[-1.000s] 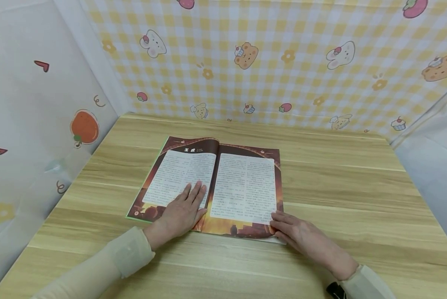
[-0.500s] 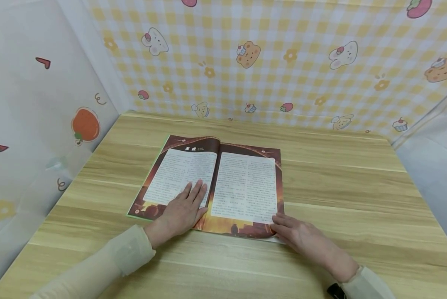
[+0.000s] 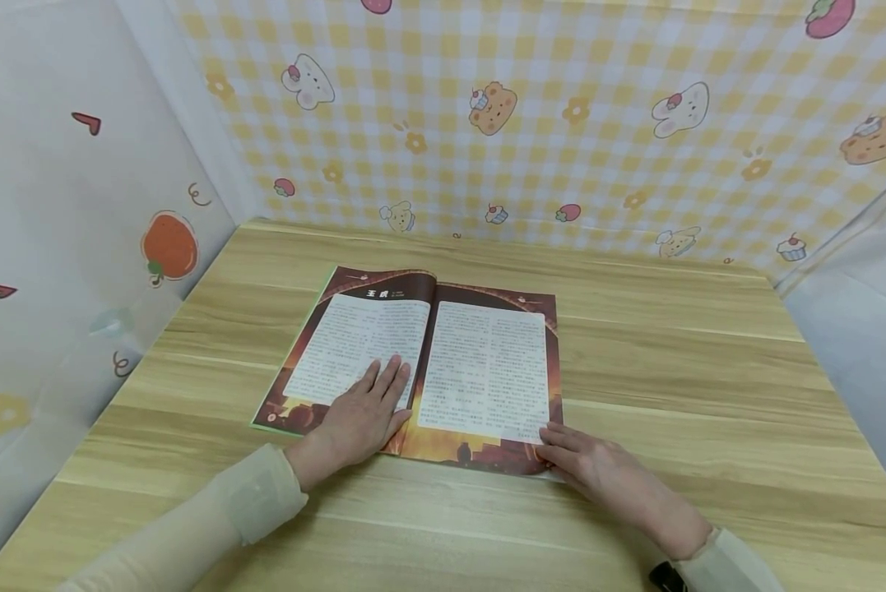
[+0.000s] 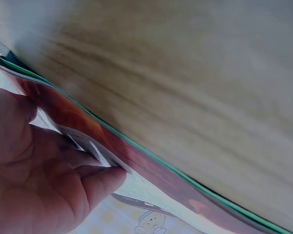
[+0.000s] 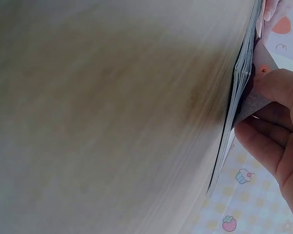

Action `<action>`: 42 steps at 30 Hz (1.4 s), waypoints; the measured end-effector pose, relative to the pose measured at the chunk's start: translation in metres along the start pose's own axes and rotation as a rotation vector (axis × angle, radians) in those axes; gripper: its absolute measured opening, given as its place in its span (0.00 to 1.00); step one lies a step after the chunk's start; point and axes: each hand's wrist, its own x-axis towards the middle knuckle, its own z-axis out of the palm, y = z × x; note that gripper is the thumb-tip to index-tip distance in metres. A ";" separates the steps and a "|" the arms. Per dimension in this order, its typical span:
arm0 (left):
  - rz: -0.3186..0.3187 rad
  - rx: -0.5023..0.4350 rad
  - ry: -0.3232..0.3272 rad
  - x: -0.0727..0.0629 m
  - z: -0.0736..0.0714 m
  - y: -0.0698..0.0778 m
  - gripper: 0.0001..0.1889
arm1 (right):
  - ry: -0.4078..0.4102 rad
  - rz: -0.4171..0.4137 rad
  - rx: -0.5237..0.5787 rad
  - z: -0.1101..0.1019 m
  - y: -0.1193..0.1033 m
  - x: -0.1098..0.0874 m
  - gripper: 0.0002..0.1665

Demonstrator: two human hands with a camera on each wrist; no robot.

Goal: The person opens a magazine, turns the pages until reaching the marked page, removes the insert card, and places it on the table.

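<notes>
An open magazine point(image 3: 483, 370) with text pages and a dark red and orange border lies on the wooden table. Flat on the lower part of its left page rests my left hand point(image 3: 359, 418), fingers spread and thumb near the spine. My right hand point(image 3: 605, 473) is at the lower right corner of the right page. In the right wrist view, the thumb and fingers of the right hand point(image 5: 281, 119) pinch a lifted page corner point(image 5: 256, 105), above the stacked pages. The left wrist view shows the left hand point(image 4: 44, 175) against the page, beside the magazine's green edge point(image 4: 151, 155).
The wooden table point(image 3: 679, 353) extends around the magazine on all sides. Behind it stands a yellow checked cloth backdrop point(image 3: 546, 140) with cartoon prints. A pale printed sheet point(image 3: 65, 205) covers the left side, and a plain pale sheet point(image 3: 857, 321) the right.
Both hands keep their places on the magazine. The whole head view has shifted very slightly; the loose corner under the right hand looks almost the same.
</notes>
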 end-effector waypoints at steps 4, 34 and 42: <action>0.002 -0.031 0.016 0.000 0.001 -0.001 0.33 | 0.003 -0.010 -0.021 0.001 0.001 0.000 0.17; 0.031 -0.059 0.159 -0.006 -0.001 -0.001 0.41 | 0.114 -0.058 -0.075 0.000 0.003 -0.003 0.21; 0.039 -0.055 0.148 -0.005 -0.007 0.006 0.42 | 0.159 -0.065 -0.066 0.001 0.004 -0.004 0.21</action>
